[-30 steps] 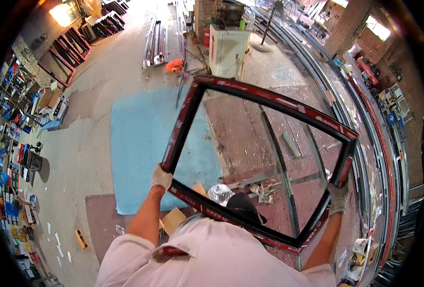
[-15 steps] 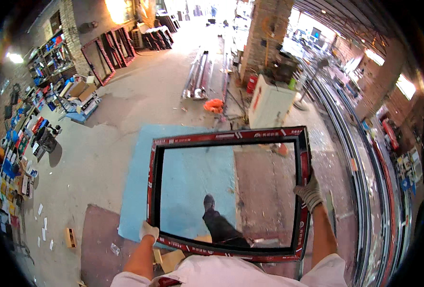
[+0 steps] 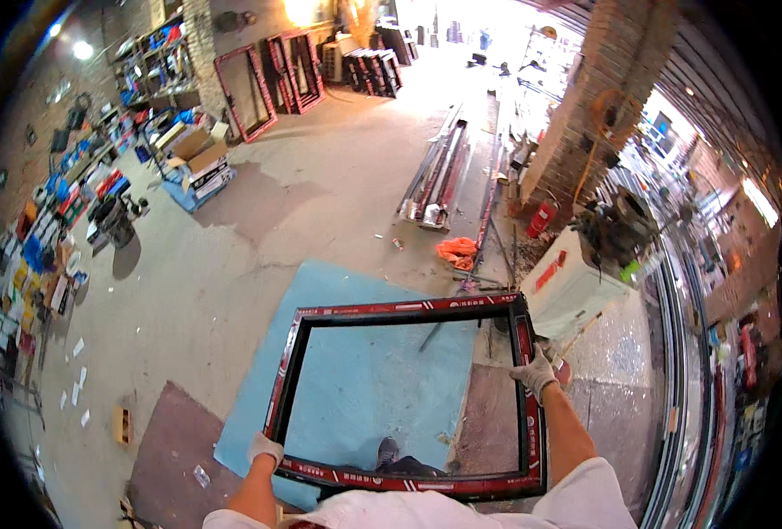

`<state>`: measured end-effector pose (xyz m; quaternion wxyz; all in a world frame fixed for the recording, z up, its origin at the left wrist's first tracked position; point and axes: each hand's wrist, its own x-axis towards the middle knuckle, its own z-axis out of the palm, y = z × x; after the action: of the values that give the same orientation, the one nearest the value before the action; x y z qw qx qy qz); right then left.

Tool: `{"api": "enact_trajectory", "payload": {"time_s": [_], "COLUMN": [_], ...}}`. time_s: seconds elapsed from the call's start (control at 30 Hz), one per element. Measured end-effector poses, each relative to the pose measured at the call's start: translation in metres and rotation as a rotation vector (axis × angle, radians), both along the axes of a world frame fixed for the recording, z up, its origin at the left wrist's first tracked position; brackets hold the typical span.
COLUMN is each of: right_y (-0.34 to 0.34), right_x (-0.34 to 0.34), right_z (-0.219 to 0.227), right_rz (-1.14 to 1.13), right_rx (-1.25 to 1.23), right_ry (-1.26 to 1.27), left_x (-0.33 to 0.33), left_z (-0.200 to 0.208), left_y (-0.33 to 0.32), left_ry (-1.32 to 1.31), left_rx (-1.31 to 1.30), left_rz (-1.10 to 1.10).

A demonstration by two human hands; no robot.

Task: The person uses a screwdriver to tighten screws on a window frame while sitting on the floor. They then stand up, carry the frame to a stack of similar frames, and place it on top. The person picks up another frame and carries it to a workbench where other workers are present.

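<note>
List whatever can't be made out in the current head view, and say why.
- Far face of the red-and-black frame: turned away from the camera.
- Left hand and right hand: too small to tell every finger's place.
- Leg above the dark shoe: hidden by the frame's near bar and the shirt.
- Bright far background: washed out by glare.

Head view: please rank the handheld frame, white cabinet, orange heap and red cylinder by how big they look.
1. Handheld frame, by outline
2. White cabinet
3. Orange heap and red cylinder: too alike to rank
</note>
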<state>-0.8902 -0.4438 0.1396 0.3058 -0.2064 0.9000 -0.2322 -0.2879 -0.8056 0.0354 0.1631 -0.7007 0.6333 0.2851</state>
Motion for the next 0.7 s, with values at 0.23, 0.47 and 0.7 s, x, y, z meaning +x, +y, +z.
{"api": "enact_trajectory", "payload": {"time_s": [0.23, 0.47, 0.7], "right_y": [-0.150, -0.359, -0.467], "right_x": [-0.119, -0.148, -0.202], "right_z": [-0.024, 0.000, 0.024], "right_rz": [0.296, -0.212, -0.365], "right_rx": [0.157, -0.125, -0.223], "right_ry": [0.131, 0.010, 0.135], "left_x": [-0.071, -0.131, -0.265], "left_z": [0.036, -0.035, 0.054], "left_y": [-0.123, -0.314, -0.504], "left_ry": [0.060, 0.000, 0.073], "left_rx": [-0.029, -0.186, -0.126], "left_rz": [0.086, 0.047, -0.049]}}
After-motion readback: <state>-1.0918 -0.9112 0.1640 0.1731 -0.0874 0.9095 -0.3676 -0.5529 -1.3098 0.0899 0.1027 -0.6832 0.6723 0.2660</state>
